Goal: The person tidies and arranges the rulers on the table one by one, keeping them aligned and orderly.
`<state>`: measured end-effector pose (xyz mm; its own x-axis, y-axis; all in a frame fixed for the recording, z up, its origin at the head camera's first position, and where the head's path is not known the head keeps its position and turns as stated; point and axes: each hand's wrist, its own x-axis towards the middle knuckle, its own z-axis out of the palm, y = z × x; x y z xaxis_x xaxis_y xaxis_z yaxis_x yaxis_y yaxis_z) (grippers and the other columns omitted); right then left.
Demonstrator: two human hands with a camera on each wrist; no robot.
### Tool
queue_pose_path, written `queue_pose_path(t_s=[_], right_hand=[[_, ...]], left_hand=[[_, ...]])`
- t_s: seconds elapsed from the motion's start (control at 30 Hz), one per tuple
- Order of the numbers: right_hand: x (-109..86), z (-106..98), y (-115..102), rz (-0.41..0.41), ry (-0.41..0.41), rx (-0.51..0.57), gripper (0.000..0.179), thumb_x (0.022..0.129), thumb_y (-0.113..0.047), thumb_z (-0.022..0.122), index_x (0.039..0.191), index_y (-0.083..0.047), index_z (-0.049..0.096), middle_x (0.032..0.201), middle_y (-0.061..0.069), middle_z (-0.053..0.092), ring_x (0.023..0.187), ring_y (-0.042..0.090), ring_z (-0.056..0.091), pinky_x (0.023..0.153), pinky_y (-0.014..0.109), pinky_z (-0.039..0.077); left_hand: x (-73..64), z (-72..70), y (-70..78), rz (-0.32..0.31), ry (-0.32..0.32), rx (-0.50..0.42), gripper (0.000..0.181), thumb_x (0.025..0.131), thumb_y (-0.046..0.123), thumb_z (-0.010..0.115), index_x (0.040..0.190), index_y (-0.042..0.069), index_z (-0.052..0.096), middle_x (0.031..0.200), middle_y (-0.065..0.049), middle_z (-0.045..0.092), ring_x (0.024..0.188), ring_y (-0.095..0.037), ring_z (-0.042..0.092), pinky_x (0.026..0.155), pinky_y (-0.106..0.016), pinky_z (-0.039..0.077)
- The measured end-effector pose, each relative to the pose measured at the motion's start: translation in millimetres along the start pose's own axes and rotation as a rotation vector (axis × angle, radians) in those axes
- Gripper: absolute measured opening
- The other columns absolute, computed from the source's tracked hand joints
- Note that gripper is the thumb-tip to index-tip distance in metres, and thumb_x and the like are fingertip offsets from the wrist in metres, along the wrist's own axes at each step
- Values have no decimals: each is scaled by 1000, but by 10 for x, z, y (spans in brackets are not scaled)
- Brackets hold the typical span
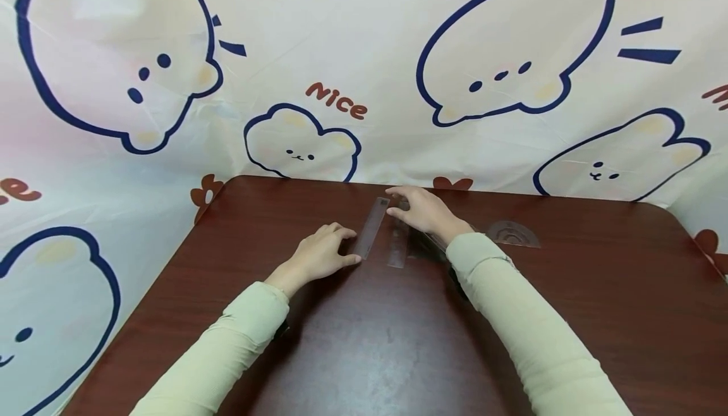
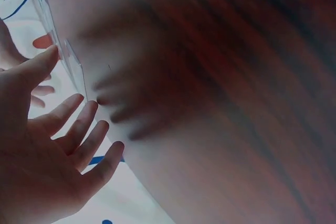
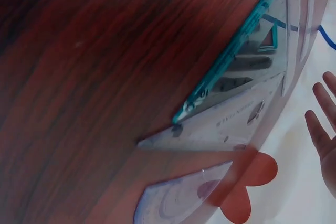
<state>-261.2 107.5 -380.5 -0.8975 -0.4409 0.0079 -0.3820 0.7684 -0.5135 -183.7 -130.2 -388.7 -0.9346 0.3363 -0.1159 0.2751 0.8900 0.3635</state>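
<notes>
Lying flat on the dark red-brown table (image 1: 352, 340), near its far edge, a clear ruler (image 1: 372, 228) slants between the two hands, its far end tipped to the right. We see the left hand (image 1: 321, 251) just beside its left edge, thumb and fingers apart and loosely bent, the thumb tip by the ruler's near end; we cannot tell whether the skin touches the plastic. At the far end we find the right hand (image 1: 423, 209), palm down, its thumb and fingers apart too and clasping nothing that we can make out. A second ruler (image 1: 396, 248) lies just to the right of the first, its far part beneath the right hand.

Farther right, the right wrist view shows us a teal-edged set square (image 3: 257, 51), one corner against or over a clear set square (image 3: 220, 124); we cannot tell which. A clear protractor (image 1: 514, 234) lies near them, right of the right forearm.

Both forearms wear pale sleeves (image 1: 546, 340). Behind the table we see a whitish cloth (image 1: 392, 43) printed with navy-outlined cartoon animals, red-brown flowers and the red-brown word "Nice" (image 1: 337, 101)
</notes>
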Motion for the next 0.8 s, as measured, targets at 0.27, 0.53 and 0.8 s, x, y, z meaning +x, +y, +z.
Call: queue_pose_path(t_s=[0.27,0.53,0.8], right_hand=[[106,59,29,48,4,48,42,98,-29,64,138,-16,58,123,4,62,109,23,58,94,43,46],[232,145,66,78,6,68,40,98,-27,64,136,-14,60,129,6,60,118,25,56,99,45,44],[345,184,29,82,11,34,37,98,-25,65,132,-13,63,126,6,60,115,24,57,97,43,46]], left_hand=[[52,21,42,-14,-4,-31,55,91,42,72,135,12,60,118,-4,58,115,-23,52,88,-46,47],[93,49,60,-24,-16,-49,53,90,41,73,132,12,62,117,-3,59,115,-23,51,86,-47,48],[123,31,67,-35,-10,-28,50,89,42,74,129,14,64,116,-1,59,116,-23,52,86,-50,47]])
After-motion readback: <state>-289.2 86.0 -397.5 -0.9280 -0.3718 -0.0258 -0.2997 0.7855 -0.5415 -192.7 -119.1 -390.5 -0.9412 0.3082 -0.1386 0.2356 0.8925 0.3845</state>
